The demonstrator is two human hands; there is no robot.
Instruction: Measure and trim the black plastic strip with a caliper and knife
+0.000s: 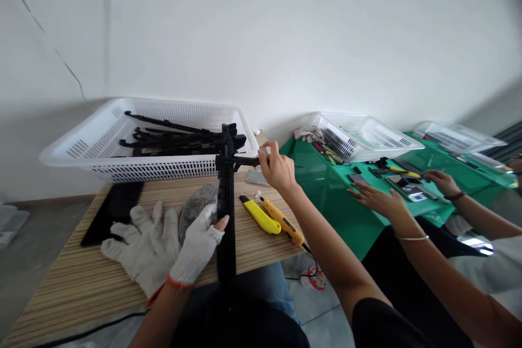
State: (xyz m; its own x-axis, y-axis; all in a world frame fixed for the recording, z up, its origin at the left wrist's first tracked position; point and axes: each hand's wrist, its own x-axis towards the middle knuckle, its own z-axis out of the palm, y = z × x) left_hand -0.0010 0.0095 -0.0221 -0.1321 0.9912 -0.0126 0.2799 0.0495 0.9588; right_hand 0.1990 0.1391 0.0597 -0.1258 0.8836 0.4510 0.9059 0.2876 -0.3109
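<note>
Near the table's front edge, the gloved left hand (198, 244) is wrapped around an upright black bar (226, 212). The bare right hand (277, 166) pinches a small part (263, 150) at the bar's side arm, and 2 yellow knives (271, 218) lie just to the right.

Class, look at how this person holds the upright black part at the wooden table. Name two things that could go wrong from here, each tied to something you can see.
1. The long black plastic part stands upright, steadied only by the gloved left hand; while the bare right hand works at its side arm, it might tip or slip.
2. The yellow utility knife and the orange utility knife lie under the right forearm, near the table edge; a lowered arm might knock them off.
</note>
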